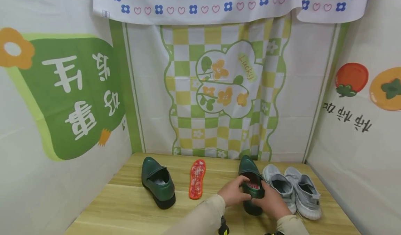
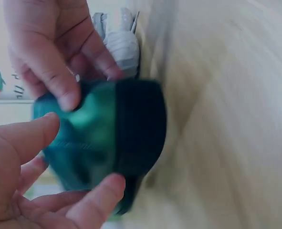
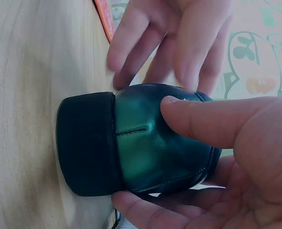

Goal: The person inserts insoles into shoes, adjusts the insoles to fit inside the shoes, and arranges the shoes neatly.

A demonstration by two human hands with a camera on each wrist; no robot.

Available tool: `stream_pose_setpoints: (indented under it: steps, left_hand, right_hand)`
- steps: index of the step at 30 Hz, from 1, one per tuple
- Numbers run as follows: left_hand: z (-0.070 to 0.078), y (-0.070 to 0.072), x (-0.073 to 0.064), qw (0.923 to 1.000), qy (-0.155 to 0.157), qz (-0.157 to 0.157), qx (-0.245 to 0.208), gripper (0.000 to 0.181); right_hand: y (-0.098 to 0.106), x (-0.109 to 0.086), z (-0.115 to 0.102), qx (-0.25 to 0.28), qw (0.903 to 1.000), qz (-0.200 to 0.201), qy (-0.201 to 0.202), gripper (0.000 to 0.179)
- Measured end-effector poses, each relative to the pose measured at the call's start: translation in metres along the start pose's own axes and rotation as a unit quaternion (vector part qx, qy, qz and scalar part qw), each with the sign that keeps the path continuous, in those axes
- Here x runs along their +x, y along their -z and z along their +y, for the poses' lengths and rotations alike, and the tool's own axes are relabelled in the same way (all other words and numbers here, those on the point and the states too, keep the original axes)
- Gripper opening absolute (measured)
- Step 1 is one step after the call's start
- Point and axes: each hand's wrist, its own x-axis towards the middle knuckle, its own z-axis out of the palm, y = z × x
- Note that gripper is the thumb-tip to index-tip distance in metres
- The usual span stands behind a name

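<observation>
A dark green loafer stands on the wooden surface, toe toward the back curtain, with red patterned material inside its opening. My right hand grips its heel from the right, thumb against the back of the heel and fingers along the side. On the other side, my left hand stays close around the collar, its fingers loosely bent and spread beside the shoe. Left of both hands lies a red patterned insole. The matching green loafer stands farther left, a pale lining showing inside.
Two grey sneakers stand side by side just right of my right hand. A checkered curtain hangs behind the wooden surface, and printed white cloth walls close in both sides.
</observation>
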Motion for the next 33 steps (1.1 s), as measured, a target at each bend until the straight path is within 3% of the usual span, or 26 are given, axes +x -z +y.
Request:
stream_pose_setpoints:
  steps: [3,6,11,14,16,19,23,28,33]
  left_hand:
    - [0.002,0.024,-0.014,0.9983,0.000,0.000,0.058,0.052]
    - [0.006,0.056,-0.029,0.9943,0.000,0.034,0.101,0.045]
    - [-0.005,0.121,-0.047,0.9730,-0.006,0.178,0.147,0.030]
    - [-0.023,0.161,-0.054,0.9526,0.022,0.258,0.159,0.028]
    - [-0.037,0.184,-0.061,0.9425,0.060,0.283,0.167,0.034]
    - [-0.060,0.212,-0.072,0.9351,0.130,0.278,0.178,0.049]
    - [-0.093,0.232,-0.081,0.9432,0.192,0.223,0.154,0.068]
    - [-0.128,0.238,-0.092,0.9571,0.215,0.168,0.099,0.080]
    - [-0.156,0.237,-0.094,0.9586,0.224,0.158,0.076,0.081]
  right_hand:
    - [-0.001,-0.001,-0.001,0.001,1.0000,-0.007,-0.005,0.100]
    - [0.001,-0.003,-0.002,0.000,0.9999,-0.009,-0.007,0.101]
    - [0.004,-0.006,-0.005,-0.002,0.9999,-0.011,0.000,0.101]
    - [0.004,-0.007,-0.006,-0.005,0.9999,-0.007,0.010,0.101]
    - [0.004,-0.008,-0.006,-0.006,0.9999,-0.007,0.013,0.102]
    - [0.004,-0.007,-0.006,-0.005,0.9998,-0.015,0.008,0.103]
    - [0.004,-0.005,-0.007,0.000,0.9995,-0.029,-0.008,0.104]
    - [0.003,-0.005,-0.008,-0.005,0.9994,-0.031,-0.011,0.104]
    - [0.003,-0.005,-0.005,-0.010,0.9995,-0.029,-0.007,0.104]
